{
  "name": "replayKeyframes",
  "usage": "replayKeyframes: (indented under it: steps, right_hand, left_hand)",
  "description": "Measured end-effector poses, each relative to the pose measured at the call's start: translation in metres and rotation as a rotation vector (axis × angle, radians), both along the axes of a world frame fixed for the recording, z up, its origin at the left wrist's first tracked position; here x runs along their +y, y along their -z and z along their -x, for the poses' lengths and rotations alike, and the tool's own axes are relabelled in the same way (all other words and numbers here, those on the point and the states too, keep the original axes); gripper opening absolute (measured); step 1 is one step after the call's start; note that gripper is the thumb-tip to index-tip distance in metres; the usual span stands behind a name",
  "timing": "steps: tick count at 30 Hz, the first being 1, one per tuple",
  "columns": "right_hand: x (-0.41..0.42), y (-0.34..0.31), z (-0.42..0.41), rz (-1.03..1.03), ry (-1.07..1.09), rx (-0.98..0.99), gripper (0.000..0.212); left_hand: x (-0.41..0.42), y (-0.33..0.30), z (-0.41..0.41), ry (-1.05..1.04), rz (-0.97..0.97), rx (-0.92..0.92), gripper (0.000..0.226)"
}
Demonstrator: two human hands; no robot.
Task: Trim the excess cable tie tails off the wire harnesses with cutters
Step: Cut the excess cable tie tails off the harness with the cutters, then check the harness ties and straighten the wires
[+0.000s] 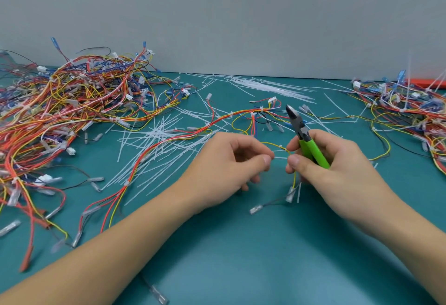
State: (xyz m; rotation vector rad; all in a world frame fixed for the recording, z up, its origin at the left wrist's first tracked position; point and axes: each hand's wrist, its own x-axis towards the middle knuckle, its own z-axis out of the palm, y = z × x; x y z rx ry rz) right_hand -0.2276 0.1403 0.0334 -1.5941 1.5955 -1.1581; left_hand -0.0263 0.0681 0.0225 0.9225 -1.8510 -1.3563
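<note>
Both hands mid-table, low. Left hand (231,160) pinches yellow wire (277,146) between thumb and fingers. Right hand (330,160) wraps green-handled cutters (305,135) and pinches same wire with thumb and forefinger. Cutter nose points up and away, tips close together, clear of any tie. Short white tie tail (281,157) lies crosswise in gap between thumbs, long axis left-right, just below wire loop. Right hand nearer to it. Judgement: cutters must tip down and inward to reach tail. Cut tails (159,135) litter table (241,244).

I see a teal table (241,244) running up to a plain grey wall (217,15). The light looks even and soft.
</note>
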Motion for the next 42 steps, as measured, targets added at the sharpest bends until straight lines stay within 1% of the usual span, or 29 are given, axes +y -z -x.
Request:
replayKeyframes:
  steps: [3,4,6,7,9,11,12,14,16,17,19,21,23,24,26,29,31,35,36,37,38,39,40,41,42]
  right_hand:
    - [0.000,-0.002,0.004,-0.007,0.026,-0.051,0.027]
    - [0.000,-0.004,0.006,-0.009,0.023,-0.090,0.028]
    - [-0.001,-0.009,0.010,-0.013,0.014,-0.150,0.028]
    - [-0.001,-0.012,0.013,-0.012,0.015,-0.158,0.027]
    - [-0.001,-0.018,0.021,-0.025,0.035,-0.122,0.020]
    - [-0.004,-0.021,0.031,-0.059,0.114,-0.003,0.008]
    - [-0.006,-0.021,0.037,-0.075,0.189,0.091,0.007]
    - [-0.010,-0.022,0.049,-0.145,0.344,0.359,0.015]
    - [-0.012,-0.023,0.058,-0.311,0.421,0.633,0.022]
    - [-0.014,-0.022,0.062,-0.406,0.431,0.725,0.027]
    - [-0.016,-0.019,0.069,-0.540,0.449,0.841,0.039]
    - [-0.017,-0.017,0.071,-0.589,0.463,0.900,0.046]
    - [-0.018,-0.015,0.069,-0.605,0.453,0.916,0.045]
    - [-0.018,-0.015,0.068,-0.614,0.443,0.918,0.045]
    - [-0.017,-0.016,0.066,-0.621,0.426,0.917,0.047]
    - [-0.016,-0.017,0.067,-0.607,0.407,0.881,0.051]
    - [-0.016,-0.019,0.068,-0.594,0.395,0.865,0.050]
    - [-0.016,-0.015,0.067,-0.586,0.400,0.855,0.047]
    - [-0.016,-0.015,0.066,-0.566,0.401,0.867,0.043]
    - [-0.016,-0.017,0.064,-0.486,0.406,0.850,0.036]
    - [-0.014,-0.021,0.062,-0.335,0.416,0.789,0.025]
    - [-0.012,-0.024,0.059,-0.127,0.414,0.673,0.015]
    - [-0.011,-0.028,0.053,0.050,0.391,0.526,0.018]
    - [-0.010,-0.034,0.044,0.123,0.335,0.345,0.028]
    - [-0.010,-0.041,0.033,0.080,0.244,0.155,0.038]
  left_hand:
    - [-0.022,-0.005,-0.016,-0.246,0.125,-0.019,0.007]
    - [-0.030,-0.005,-0.022,-0.361,0.215,-0.083,0.010]
    - [-0.043,-0.003,-0.034,-0.536,0.414,-0.322,0.023]
    - [-0.048,-0.001,-0.039,-0.556,0.456,-0.416,0.031]
    - [-0.053,0.002,-0.043,-0.515,0.399,-0.504,0.036]
    - [-0.054,0.005,-0.042,-0.486,0.347,-0.567,0.030]
    - [-0.055,0.005,-0.041,-0.493,0.350,-0.575,0.023]
    - [-0.054,0.003,-0.039,-0.521,0.355,-0.512,0.006]
    - [-0.055,0.003,-0.039,-0.535,0.354,-0.425,0.007]
    - [-0.055,0.003,-0.039,-0.548,0.367,-0.386,0.007]
    - [-0.054,0.002,-0.039,-0.572,0.421,-0.287,0.007]
    - [-0.053,-0.001,-0.039,-0.585,0.473,-0.183,0.009]
    - [-0.053,-0.004,-0.037,-0.591,0.466,-0.055,0.006]
    - [-0.053,-0.006,-0.036,-0.575,0.430,0.027,0.007]
    - [-0.052,-0.010,-0.035,-0.514,0.329,0.211,0.015]
    - [-0.047,-0.018,-0.034,-0.482,0.267,0.365,0.018]
    - [-0.045,-0.021,-0.033,-0.481,0.240,0.417,0.018]
    - [-0.037,-0.028,-0.033,-0.446,0.248,0.442,0.016]
    - [-0.035,-0.030,-0.032,-0.445,0.257,0.443,0.016]
    - [-0.034,-0.032,-0.032,-0.444,0.265,0.445,0.015]
    - [-0.031,-0.034,-0.031,-0.439,0.269,0.452,0.015]
    - [-0.029,-0.036,-0.031,-0.435,0.270,0.463,0.015]
    - [-0.027,-0.038,-0.030,-0.434,0.271,0.475,0.016]
    - [-0.025,-0.039,-0.029,-0.438,0.273,0.484,0.017]
    - [-0.023,-0.040,-0.028,-0.444,0.281,0.488,0.020]
